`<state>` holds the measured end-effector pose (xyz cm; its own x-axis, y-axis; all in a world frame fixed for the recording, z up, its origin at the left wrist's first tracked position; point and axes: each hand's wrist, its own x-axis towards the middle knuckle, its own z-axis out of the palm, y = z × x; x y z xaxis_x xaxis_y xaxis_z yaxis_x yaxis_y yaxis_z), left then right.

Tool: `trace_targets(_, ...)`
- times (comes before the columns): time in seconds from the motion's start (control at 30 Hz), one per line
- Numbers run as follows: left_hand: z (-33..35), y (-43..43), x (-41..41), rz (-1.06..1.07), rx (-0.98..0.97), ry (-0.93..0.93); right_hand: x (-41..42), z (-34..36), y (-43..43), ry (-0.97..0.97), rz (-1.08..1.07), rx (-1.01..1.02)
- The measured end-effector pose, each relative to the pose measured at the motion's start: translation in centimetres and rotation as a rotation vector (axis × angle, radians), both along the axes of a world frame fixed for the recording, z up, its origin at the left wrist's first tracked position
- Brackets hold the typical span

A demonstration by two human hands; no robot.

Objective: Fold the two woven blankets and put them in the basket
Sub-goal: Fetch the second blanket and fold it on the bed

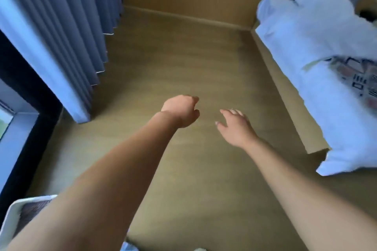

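Both hands reach out over the bare wooden floor (pixel 183 57), and neither holds anything. The left hand (pixel 180 111) is curled into a loose fist, fingers tucked under, empty. The right hand (pixel 234 126) is spread, fingers apart and pointing forward, also empty. The two hands are near each other but apart, with floor showing between them. Two bare forearms run back from them to the bottom edge of the view.

One basket (pixel 12 216) shows at the lower left corner: a white rim, mostly hidden behind the left forearm. Inside it lies something dark and woven-looking, but so little shows that I cannot tell whether it is a blanket.

One patterned blanket (pixel 355 79) lies on the bed (pixel 326 98) at the right edge, cream with dark and reddish blocks, cut off by the frame. It is well apart from both hands and from the basket. I can count only this one blanket for certain. The bed is covered in white sheets, with one white bundle (pixel 318 4) of bedding at its far end.

At the left hangs one grey pleated curtain (pixel 67 32), its hem just above the floor, beside a dark window frame (pixel 22 120). The picture is blurred throughout.
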<state>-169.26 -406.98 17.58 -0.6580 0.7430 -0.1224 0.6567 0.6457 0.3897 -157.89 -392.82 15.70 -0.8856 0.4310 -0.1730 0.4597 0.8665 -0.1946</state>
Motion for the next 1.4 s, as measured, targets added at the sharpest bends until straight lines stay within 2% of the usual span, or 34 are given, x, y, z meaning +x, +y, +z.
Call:
trace_targets(0.23,4.6,20.6,10.9,-0.290,-0.029,0.001,13.0,5.4,17.3,0.053,-0.280,0.057)
trace_targets(0.43,5.4,32.9,13.3,-0.430,-0.082,0.024,18.1,6.5,27.4,0.095,-0.444,0.014)
trace_targets(0.67,5.8,48.0,10.8,-0.526,-0.076,0.001,17.9,7.1,39.0,0.079,-0.597,-0.029)
trace_targets(1.03,5.1,70.7,9.0,-0.760,-0.154,0.118,14.9,7.1,58.1,0.143,-0.705,-0.028)
trace_targets(1.4,2.8,91.8,3.7,-0.675,-0.238,0.121,9.2,5.3,81.4,0.158,-0.607,-0.089)
